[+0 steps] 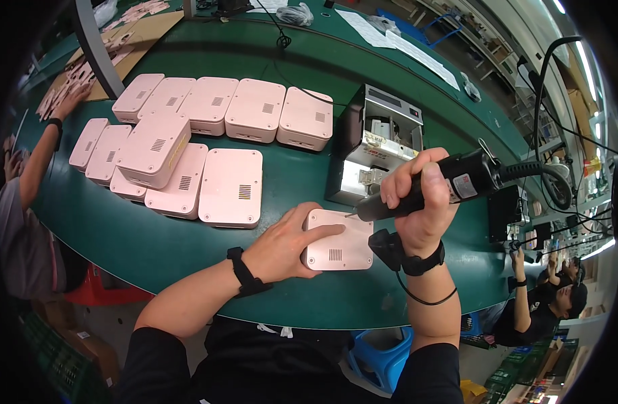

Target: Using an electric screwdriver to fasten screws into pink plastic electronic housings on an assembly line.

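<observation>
A pale pink plastic box (337, 240) with a slotted vent and corner screw holes lies on the green table in front of me. My left hand (282, 246) grips its left side, thumb across the top. In my right hand (420, 195) is a black corded electric screwdriver (450, 180), held nearly level with its bit pointing left at the box's upper edge. Whether the bit sits in a screw hole is too small to tell. Behind my right hand stands a black and silver screw feeder (383, 135).
Several like pink boxes (231, 187) stand in rows at the left, one (154, 149) stacked on others. A co-worker's hand (70, 101) reaches over pink flat parts (86, 77) at far left. The screwdriver's cable (558, 185) hangs at right. Another person (544, 306) works beyond.
</observation>
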`<state>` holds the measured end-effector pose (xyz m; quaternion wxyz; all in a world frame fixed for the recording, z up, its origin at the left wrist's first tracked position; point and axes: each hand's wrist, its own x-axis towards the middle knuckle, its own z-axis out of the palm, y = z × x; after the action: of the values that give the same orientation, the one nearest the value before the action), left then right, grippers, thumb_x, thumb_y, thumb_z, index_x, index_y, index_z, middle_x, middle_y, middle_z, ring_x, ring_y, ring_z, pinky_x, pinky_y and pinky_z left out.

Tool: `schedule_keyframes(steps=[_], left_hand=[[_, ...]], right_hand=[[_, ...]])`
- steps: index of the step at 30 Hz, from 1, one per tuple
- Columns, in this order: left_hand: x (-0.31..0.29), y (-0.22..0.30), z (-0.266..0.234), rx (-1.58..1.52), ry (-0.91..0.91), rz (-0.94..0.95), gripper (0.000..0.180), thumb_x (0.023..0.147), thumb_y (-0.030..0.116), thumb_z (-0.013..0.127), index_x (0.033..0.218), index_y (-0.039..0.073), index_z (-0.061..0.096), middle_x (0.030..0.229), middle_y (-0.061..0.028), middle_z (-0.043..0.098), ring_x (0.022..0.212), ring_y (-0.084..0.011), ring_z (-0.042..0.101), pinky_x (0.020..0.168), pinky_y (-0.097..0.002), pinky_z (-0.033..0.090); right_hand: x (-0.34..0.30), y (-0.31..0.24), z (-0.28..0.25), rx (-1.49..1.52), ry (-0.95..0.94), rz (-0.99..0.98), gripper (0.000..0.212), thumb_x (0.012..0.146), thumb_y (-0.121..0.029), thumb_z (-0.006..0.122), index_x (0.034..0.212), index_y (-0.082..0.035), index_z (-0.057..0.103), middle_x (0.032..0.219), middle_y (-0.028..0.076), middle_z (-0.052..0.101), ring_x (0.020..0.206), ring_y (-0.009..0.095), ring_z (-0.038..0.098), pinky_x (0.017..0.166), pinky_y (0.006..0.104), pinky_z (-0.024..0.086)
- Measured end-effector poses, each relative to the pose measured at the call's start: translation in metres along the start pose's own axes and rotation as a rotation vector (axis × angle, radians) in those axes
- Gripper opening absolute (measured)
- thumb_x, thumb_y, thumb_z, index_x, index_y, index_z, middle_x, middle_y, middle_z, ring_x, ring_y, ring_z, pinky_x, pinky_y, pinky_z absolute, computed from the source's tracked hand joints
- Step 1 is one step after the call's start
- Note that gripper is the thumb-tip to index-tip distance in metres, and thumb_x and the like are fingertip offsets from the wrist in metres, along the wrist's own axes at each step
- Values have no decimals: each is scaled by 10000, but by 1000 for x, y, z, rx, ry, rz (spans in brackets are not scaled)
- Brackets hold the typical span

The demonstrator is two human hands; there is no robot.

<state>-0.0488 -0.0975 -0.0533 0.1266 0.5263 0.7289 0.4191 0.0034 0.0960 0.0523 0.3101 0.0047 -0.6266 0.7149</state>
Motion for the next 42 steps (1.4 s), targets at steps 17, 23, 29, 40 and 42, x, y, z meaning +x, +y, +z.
schedule_keyframes(steps=[17, 23, 29, 40, 42], left_hand=[[38, 9, 32, -18, -54, 72, 795, 596, 142, 842, 1333, 221, 554, 1315, -161, 427, 1221, -369, 488, 1013, -421, 469], [36, 4, 34, -22, -38, 75, 798, 588, 140, 848, 1328, 220, 561, 1325, -162, 422, 1225, -368, 485, 1015, -423, 469], [38, 3, 38, -29, -39, 85, 795, 584, 139, 852, 1323, 216, 569, 1335, -165, 416, 1228, -375, 480, 1016, -426, 470], [36, 6, 33, -27, -52, 54, 803, 581, 135, 854, 1329, 207, 569, 1332, -172, 417, 1229, -379, 478, 1020, -424, 468], [27, 3, 25, -17, -63, 28, 814, 590, 160, 854, 1345, 232, 558, 1331, -165, 426, 1230, -379, 476, 1035, -427, 451]], right_hand=[[25, -32, -10, -128, 104, -69, 228, 961, -273, 507, 963, -45, 500, 611, 63, 477, 481, 167, 459, 507, 331, 426], [6, -32, 8, -28, 23, 3, 223, 938, -260, 521, 956, -40, 488, 612, 69, 474, 484, 165, 454, 511, 329, 429], [0, -13, 4, -5, 21, 36, 224, 929, -259, 524, 943, -43, 470, 619, 73, 474, 492, 161, 446, 516, 328, 434], [1, -15, 7, -54, 6, 2, 190, 937, -233, 510, 956, -46, 482, 627, 77, 481, 501, 164, 454, 522, 327, 432], [7, -29, 1, -54, 83, -79, 192, 943, -233, 512, 964, -44, 488, 629, 73, 484, 504, 166, 458, 526, 328, 432]])
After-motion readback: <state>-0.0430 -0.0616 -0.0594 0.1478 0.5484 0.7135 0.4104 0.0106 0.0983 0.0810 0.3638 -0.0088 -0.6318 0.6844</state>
